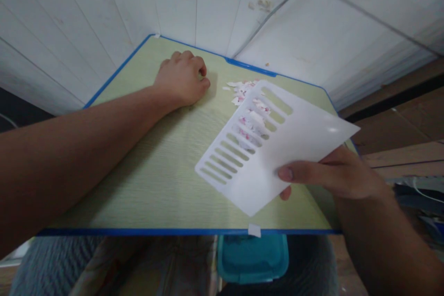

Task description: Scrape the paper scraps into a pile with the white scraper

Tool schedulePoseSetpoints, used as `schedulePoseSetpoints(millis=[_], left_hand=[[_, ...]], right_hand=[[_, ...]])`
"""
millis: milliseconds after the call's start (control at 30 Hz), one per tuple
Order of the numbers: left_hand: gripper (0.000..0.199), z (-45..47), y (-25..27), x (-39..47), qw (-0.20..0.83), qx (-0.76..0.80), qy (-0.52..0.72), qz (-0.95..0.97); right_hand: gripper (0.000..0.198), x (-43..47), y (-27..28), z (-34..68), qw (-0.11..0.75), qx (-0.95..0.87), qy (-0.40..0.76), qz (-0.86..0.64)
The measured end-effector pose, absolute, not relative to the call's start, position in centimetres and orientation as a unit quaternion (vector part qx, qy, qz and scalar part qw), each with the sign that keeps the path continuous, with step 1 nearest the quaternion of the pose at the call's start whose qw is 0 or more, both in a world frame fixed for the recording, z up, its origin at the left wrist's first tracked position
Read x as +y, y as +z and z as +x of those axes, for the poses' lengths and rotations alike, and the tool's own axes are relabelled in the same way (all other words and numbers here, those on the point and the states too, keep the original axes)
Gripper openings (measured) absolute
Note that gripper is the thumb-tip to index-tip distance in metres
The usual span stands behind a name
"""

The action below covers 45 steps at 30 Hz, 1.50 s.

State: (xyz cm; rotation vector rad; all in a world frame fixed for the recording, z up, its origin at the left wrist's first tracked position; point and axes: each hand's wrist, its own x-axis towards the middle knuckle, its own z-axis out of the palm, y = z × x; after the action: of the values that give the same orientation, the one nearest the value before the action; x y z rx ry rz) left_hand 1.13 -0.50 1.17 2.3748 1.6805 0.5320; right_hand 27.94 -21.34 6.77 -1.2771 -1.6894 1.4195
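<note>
My right hand (333,175) grips a white plastic scraper (287,148) by its lower right edge, thumb on top and fingers underneath. A row of long slots runs along the scraper's far left side, and it is held tilted over the table. Through the slots and beyond its far corner shows a pile of torn white and pink paper scraps (239,90). To the left of the pile, my left hand (183,78) rests on the table with its fingers curled in; nothing shows in it.
The light green table (149,185) has a blue rim and stands against a white panelled wall (215,14). A small white paper piece (254,230) sits at the near edge. Below that edge is a teal plastic container (253,259), between the person's legs.
</note>
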Motion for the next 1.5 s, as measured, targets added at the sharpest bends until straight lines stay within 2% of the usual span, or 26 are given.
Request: schedulePoseSetpoints(millis=[100,200,300,433,533,733,867,967,1133,1333,1500], left_hand=[[0.045,1.1,1.0,-0.3,0.088,0.565,0.174,0.801],[0.045,1.0,1.0,-0.2,0.084,0.567,0.172,0.802],[0.04,1.0,0.9,-0.1,0.078,0.562,0.18,0.804],[0.035,0.9,0.3,0.2,0.075,0.561,0.191,0.802],[0.034,0.7,-0.3,0.6,0.082,0.552,0.221,0.8],[0.041,0.6,-0.5,0.8,0.076,0.552,0.217,0.802],[0.04,0.7,-0.4,0.7,0.067,0.552,0.213,0.803],[0.038,0.6,-0.5,0.8,0.067,0.548,0.223,0.803],[0.037,0.5,-0.8,0.9,0.064,0.547,0.224,0.804],[0.047,0.4,-1.1,1.1,0.053,0.547,0.204,0.811],[0.043,0.5,-1.3,1.2,0.04,0.544,0.205,0.813]], right_hand=[[0.033,-21.6,7.0,27.9,0.231,-0.635,0.577,-0.458],[0.027,-21.6,7.0,27.8,0.23,-0.625,0.605,-0.437],[0.026,-21.3,6.6,27.6,0.309,-0.621,0.556,-0.459],[0.044,-20.5,5.1,27.9,0.482,-0.6,0.345,-0.538],[0.044,-20.2,3.8,28.4,0.521,-0.59,0.276,-0.551],[0.033,-20.2,3.1,28.0,0.499,-0.595,0.257,-0.576],[0.028,-19.7,3.3,27.7,0.54,-0.574,0.215,-0.576],[0.032,-19.8,3.3,28.0,0.531,-0.586,0.226,-0.568],[0.04,-20.0,3.4,28.1,0.453,-0.628,0.249,-0.582],[0.034,-19.4,3.4,28.2,0.514,-0.594,0.176,-0.593],[0.036,-19.8,3.0,27.7,0.489,-0.63,0.215,-0.564]])
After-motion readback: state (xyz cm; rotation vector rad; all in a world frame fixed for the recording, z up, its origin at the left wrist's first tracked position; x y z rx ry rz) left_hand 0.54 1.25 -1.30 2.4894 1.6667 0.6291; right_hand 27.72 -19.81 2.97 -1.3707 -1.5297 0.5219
